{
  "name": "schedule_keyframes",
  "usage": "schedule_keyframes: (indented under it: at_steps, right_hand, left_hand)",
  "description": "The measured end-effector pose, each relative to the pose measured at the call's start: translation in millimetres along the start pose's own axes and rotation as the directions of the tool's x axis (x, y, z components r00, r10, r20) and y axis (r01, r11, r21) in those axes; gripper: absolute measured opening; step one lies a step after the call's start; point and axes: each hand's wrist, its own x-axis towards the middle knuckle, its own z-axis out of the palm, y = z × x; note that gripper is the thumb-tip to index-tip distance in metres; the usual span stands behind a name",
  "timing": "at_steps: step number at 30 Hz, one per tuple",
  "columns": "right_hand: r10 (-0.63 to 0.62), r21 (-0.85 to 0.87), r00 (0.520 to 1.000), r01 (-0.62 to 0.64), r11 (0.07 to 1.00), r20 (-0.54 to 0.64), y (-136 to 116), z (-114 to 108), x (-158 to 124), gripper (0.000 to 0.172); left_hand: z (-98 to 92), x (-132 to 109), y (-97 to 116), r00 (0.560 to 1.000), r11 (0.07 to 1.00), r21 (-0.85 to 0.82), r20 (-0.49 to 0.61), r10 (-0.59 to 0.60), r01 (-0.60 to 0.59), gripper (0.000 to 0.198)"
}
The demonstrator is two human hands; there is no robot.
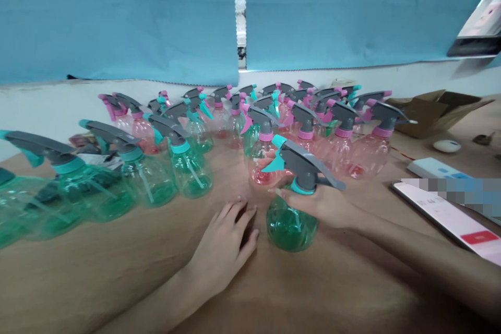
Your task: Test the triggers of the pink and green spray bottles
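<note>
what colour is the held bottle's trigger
Teal trigger on the clear green plastic spray bottle; head view.

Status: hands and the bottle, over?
Right hand shut on green spray bottle, upright on table. Left hand open, flat beside it. Pink bottles crowd behind.

I see a glossy translucent green plastic spray bottle (287, 227), its matt grey trigger head (309, 164), on a matt brown tabletop (117, 271).

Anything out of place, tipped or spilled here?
Nothing stands out: the right hand grips a green spray bottle by the neck, the left hand lies flat beside it, the other bottles stand upright, and no spill shows.
</note>
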Motion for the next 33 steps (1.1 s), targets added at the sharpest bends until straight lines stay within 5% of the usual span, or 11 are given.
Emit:
schedule_keyframes:
  at_steps: [9,13,19,33]
  right_hand:
    - [-0.083,0.102,0.996,0.086,0.991,-0.029,-7.3,-6.5,-2.3,0.01]
    - [-0.105,0.16,0.993,0.096,0.983,0.051,-5.4,-7.1,-2.9,0.012]
    - [-0.031,0.081,0.997,0.025,0.996,0.075,0.7,-3.3,-0.3,0.012]
    - [-0.069,0.005,0.997,0.069,0.998,0.033,-1.5,-1.9,0.4,0.019]
  left_hand:
    - [1.7,0.2,-0.6,1.0,1.0,0.005,0.025,-0.002,0.001,0.037]
    - [2.7,-0.6,-1.0,1.0,1.0,0.01,0.026,0.004,-0.004,0.037]
    - [2.8,-1.1,-0.9,1.0,1.0,0.01,0.031,-0.001,0.0,0.037]
    - [3.3,-1.2,-2.1,1.0,1.0,0.008,0.006,0.008,-0.008,0.036]
